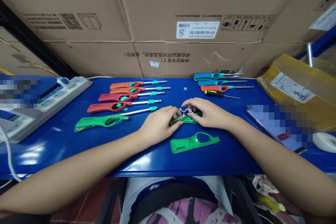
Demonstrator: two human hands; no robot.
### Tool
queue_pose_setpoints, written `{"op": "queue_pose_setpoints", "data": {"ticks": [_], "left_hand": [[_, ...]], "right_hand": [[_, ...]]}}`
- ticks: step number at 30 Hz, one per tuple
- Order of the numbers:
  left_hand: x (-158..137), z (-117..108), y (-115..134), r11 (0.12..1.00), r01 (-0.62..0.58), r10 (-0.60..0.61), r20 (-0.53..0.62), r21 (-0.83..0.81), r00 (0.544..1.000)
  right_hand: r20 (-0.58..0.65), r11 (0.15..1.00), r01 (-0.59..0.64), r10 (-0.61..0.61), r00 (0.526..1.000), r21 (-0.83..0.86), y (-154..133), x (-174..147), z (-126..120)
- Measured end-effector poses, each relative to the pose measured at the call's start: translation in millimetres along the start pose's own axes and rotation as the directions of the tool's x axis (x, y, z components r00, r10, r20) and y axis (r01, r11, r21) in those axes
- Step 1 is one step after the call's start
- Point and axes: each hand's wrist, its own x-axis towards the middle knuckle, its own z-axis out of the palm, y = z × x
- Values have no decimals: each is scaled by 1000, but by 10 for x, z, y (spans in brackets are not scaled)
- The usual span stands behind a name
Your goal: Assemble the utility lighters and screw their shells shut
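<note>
My left hand grips the left end of an opened green gas lighter, where a clear fuel tank shows between thumb and fingers. My right hand curls over the other end. A thin, bent white wire runs between its thumb and index finger. Partly hidden by both hands are the lighter's inner parts. Just in front, on the blue table, lies a loose green handle shell half with its hollow inside facing up.
Orange and red lighters and a green lighter lie left. Blue and orange lighters and a screwdriver lie back right. Small springs sit behind my hands. A power strip, a phone and a cardboard wall surround the space.
</note>
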Motion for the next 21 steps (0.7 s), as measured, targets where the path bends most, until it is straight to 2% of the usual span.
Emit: {"op": "queue_pose_setpoints", "data": {"ticks": [5, 11, 17, 21], "left_hand": [[30, 26, -60, 997, -34, 34, -6, -74, 999], [61, -36, -80, 989, -59, 50, -70, -133, 996], [60, -143, -45, 992, -119, 115, -88, -35, 989], [49, -201, -27, 991, -121, 120, -32, -50, 992]], "right_hand": [[-26, 1000, 17, -17, 1000, 6, -25, 13, 37], [-101, 1000, 24, -22, 995, 19, -11, 38, -11], [-84, 997, 47, -41, 996, 64, 55, 28, -97], [-68, 997, 22, -17, 998, 76, 160, 24, -185]]}}
